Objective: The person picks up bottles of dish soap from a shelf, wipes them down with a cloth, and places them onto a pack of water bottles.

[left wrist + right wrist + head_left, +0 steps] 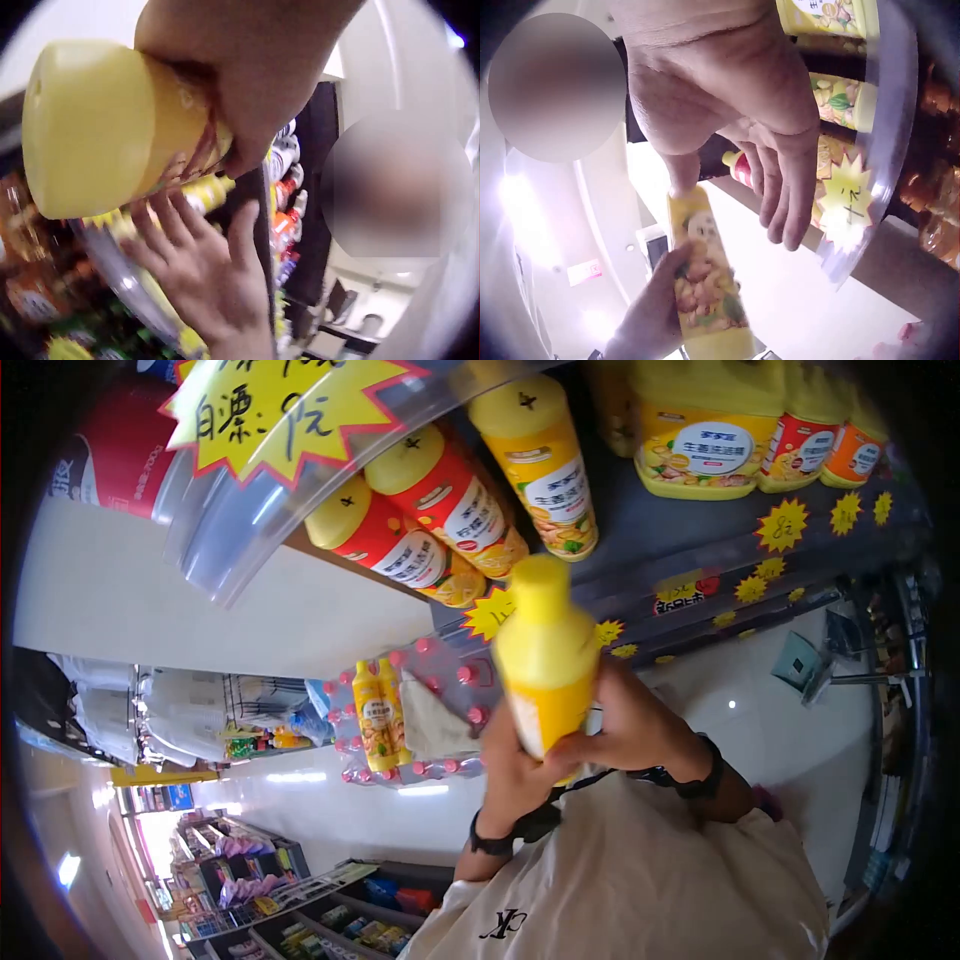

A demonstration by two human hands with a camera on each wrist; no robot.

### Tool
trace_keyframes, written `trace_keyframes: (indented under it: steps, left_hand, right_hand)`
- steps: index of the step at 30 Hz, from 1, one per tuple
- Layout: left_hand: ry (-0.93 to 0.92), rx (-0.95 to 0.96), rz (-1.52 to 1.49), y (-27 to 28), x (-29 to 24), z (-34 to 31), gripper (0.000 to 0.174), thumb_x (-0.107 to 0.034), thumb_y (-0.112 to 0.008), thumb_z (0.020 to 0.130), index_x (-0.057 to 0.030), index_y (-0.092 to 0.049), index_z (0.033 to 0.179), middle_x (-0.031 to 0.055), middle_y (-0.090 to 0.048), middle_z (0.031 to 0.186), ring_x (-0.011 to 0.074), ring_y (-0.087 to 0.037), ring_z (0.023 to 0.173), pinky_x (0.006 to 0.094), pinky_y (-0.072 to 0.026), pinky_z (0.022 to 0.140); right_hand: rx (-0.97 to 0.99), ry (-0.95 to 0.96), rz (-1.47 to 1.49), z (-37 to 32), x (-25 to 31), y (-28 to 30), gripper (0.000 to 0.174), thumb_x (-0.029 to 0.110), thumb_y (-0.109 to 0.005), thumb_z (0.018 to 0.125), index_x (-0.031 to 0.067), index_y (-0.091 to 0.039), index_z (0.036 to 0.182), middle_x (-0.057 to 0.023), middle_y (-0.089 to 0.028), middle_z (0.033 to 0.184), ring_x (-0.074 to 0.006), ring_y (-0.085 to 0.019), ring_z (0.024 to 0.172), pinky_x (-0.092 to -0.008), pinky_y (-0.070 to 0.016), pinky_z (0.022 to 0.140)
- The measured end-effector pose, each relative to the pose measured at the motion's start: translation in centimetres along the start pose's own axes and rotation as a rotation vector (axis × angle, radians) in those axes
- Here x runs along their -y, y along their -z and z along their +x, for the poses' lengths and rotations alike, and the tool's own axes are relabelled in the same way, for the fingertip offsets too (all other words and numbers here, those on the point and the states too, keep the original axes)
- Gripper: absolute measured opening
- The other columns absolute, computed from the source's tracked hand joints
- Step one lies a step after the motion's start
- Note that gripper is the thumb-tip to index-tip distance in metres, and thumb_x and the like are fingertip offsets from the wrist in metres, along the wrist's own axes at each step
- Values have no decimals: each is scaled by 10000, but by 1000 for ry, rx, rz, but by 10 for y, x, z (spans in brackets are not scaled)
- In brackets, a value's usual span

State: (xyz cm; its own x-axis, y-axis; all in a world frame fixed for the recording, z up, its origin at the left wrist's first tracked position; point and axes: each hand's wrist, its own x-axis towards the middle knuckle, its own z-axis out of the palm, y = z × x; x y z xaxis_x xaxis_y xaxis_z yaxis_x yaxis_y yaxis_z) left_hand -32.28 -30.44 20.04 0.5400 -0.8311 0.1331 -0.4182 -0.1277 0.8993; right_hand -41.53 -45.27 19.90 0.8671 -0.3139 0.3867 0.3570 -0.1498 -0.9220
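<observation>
Shelf (690, 530): a dark store shelf crossed the top of the head view, fronted by a clear plastic rail (240, 530).
Shelved bottles (440, 500): rows of yellow and red-and-yellow bottles lay and stood on the shelf, some tipped against the rail.
Yellow bottle (545, 650): it was held in the air in front of the shelf, between both hands and just below the shelved bottles, with its cap pointing toward them. The body was plain yellow with a broad, flat-topped yellow cap. The right wrist view showed a label pictured in yellow-brown with green leaves.
Left hand (512, 775): its fingers were wrapped round the lower body of the yellow bottle and gripped it.
Right hand (635, 725): it lay against the bottle's side with the thumb tip touching it, and the fingers (784, 195) hung loose and nearly straight.
Price stars (782, 525): small yellow star tags sat along the shelf edge.
</observation>
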Motion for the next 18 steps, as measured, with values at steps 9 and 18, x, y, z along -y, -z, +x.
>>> trace_keyframes:
  steps: [9,18]
  left_hand:
    - [64,388,-744,-54,10,35,649,-170,-752,793,-11,-392,1309,111,-553,1231,201,-551,1127,336,-430,954]
    - [167,533,-614,-67,16,54,769,-24,-815,625,-9,-418,1283,63,-561,1138,141,-542,1052,297,-443,914]
  right_hand:
    - [-493,-77,255,-22,4,29,588,251,-768,763,14,-474,1213,-82,-596,1073,-154,-580,970,-303,-455,855]
    - [-624,-13,-12,-23,21,49,629,200,-789,744,4,-444,1232,-119,-590,1079,-200,-588,978,-350,-466,853]
